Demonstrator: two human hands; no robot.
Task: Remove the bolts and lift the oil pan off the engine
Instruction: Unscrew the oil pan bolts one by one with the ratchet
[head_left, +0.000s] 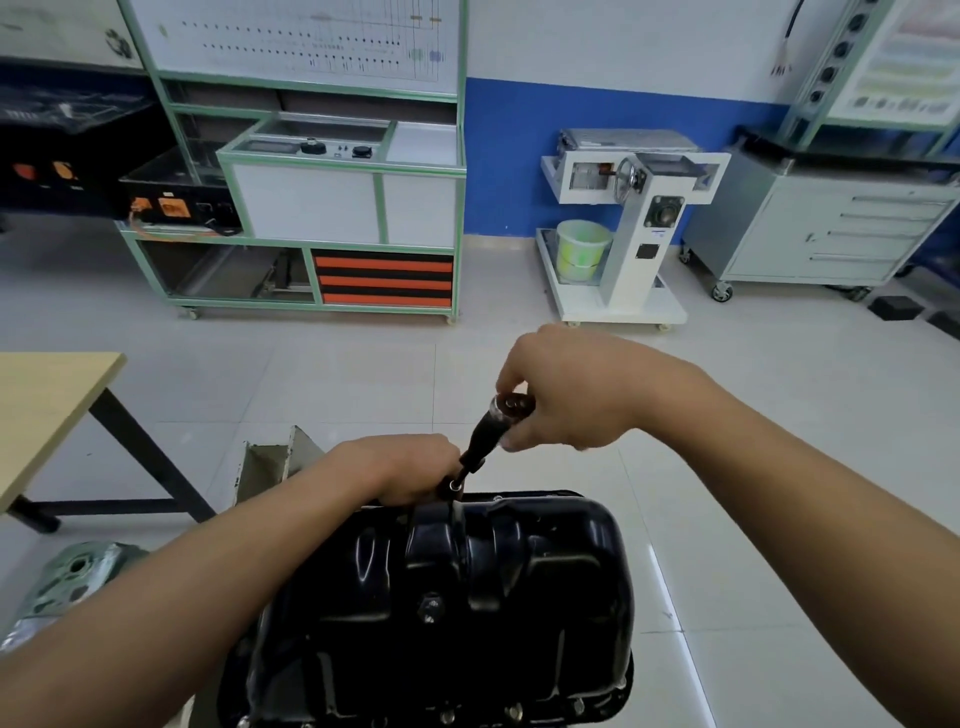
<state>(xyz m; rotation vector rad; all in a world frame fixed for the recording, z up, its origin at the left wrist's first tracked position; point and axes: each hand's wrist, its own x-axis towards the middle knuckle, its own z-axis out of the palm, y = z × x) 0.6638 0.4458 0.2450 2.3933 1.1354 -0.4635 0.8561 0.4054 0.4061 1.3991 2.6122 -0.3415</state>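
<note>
Two hands on one driver, both at the far rim of the oil pan. Oil pan (519, 597): black, glossy, ribbed, sump side up, near centre; support beneath mostly hidden. Bolts (514, 709): several, silver-headed, seated along the near flange of the pan. Drain plug (430, 608): on the upper face of the pan, left of middle. Driver (480, 449): black handle, tilted, top leaning far and right, lower end down at the far rim of the pan. Right hand (561, 400): clenched round the top of the driver handle, raised well above the pan. Left hand (410, 467): lower and just left of the right, knuckles up, curled round the lower end of the driver and resting against the far rim; fingertips hidden. Grey-green casting (67, 577): near left, partly behind the left forearm. Grey metal bracket (270, 462): just beyond the left forearm. Table (52, 405): light wooden top, black legs, left. Cabinet (322, 208): green-framed, far left of centre, orange and black drawers at the bottom. White stand (634, 218): far, right of centre, handwheel on its front. Bucket (582, 249): pale green, on the base of the stand. Drawer unit (831, 228): grey, on castors, far right. Floor (779, 415): pale tiles.
</note>
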